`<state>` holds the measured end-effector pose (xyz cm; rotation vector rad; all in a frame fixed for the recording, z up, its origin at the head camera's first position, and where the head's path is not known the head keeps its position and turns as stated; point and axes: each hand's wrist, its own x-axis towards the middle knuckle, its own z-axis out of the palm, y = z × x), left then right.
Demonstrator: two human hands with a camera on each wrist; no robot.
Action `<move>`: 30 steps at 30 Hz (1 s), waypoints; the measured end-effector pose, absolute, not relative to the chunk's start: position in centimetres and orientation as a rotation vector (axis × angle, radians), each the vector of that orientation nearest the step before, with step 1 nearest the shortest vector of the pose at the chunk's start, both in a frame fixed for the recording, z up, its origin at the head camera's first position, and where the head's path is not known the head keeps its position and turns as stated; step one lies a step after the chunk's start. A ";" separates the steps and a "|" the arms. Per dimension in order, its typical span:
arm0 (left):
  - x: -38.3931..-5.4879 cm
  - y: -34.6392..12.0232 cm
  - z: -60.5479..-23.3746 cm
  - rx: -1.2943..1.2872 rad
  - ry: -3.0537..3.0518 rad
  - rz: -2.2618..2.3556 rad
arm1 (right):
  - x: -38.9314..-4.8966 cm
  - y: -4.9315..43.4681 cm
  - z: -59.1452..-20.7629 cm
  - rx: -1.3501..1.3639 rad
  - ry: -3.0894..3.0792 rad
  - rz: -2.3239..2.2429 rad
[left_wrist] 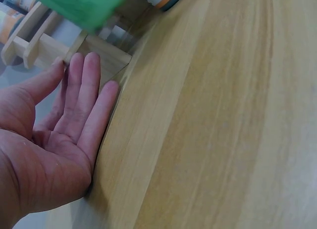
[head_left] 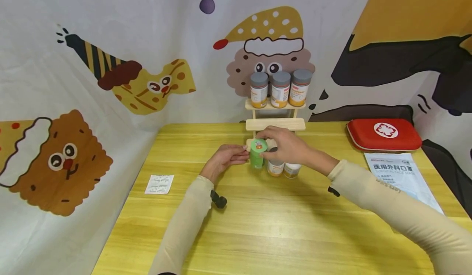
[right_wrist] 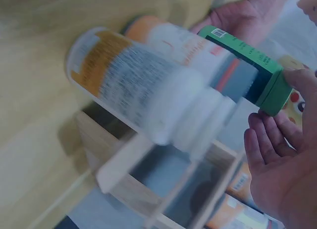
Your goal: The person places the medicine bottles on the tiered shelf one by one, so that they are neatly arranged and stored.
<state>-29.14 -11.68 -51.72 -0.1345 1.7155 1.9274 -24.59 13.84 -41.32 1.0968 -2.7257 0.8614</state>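
Over the surface [head_left: 236,234], the left hand [head_left: 228,158] has its fingers extended beside a wooden step rack [head_left: 275,124]; the right hand's [head_left: 289,147] fingers pinch a green carton [head_left: 256,159] near its lowest step. Three grey-capped bottles [head_left: 280,92] stand on top.

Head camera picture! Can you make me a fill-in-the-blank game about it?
1. The right hand holds a ____-coloured rectangular box.
2. Counting them, ____ white-and-orange bottles with grey lids stand at the top of the pale wooden rack.
3. Left or right? In this view, the flat red case lies to the ____ of the rack.

Missing words: green; three; right.
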 end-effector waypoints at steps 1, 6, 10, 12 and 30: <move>-29.2 -11.7 -51.7 -0.133 1.717 1.926 | -24.7 13.8 -40.9 1.101 -2.706 0.881; -29.3 -11.7 -51.8 -0.132 1.727 1.918 | -25.0 13.9 -39.1 1.072 -2.647 0.930; -29.3 -11.8 -51.8 -0.132 1.737 1.912 | -25.4 14.1 -37.8 1.052 -2.598 0.920; -29.3 -11.8 -51.8 -0.133 1.736 1.910 | -25.7 14.2 -37.3 1.049 -2.577 0.920; -29.4 -11.9 -52.0 -0.131 1.701 1.935 | -29.6 13.9 -37.2 0.809 -2.520 1.072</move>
